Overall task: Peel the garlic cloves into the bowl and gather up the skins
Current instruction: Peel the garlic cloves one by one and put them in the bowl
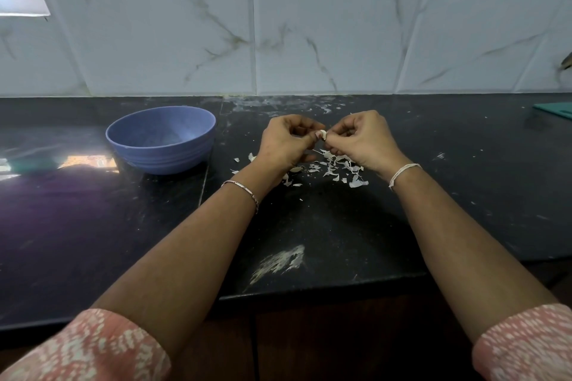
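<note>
The fingertips [313, 137] of both hands meet around a single garlic clove [322, 134], held in the air between them. The left hand [286, 142] pinches it with curled fingers. The right hand [360, 141], also curled tight, picks at its skin from the other side. A thin strand of skin hangs down from the clove.

Directly below the hands, loose skins [334, 165] lie scattered on the black countertop [340, 226], a loose patch with a few stray flakes nearer and to the left. The blue bowl [161, 159] stands to the left of the hands, apart from them. Its far inner wall looks bare, but the near rim hides the bottom, so I cannot tell how many peeled cloves lie inside.

Judging by the amount of skin, several cloves seem done. No unpeeled cloves show on the counter, so this may be among the last. The skins are not yet gathered. A green board [554, 110] lies at the far right edge.
</note>
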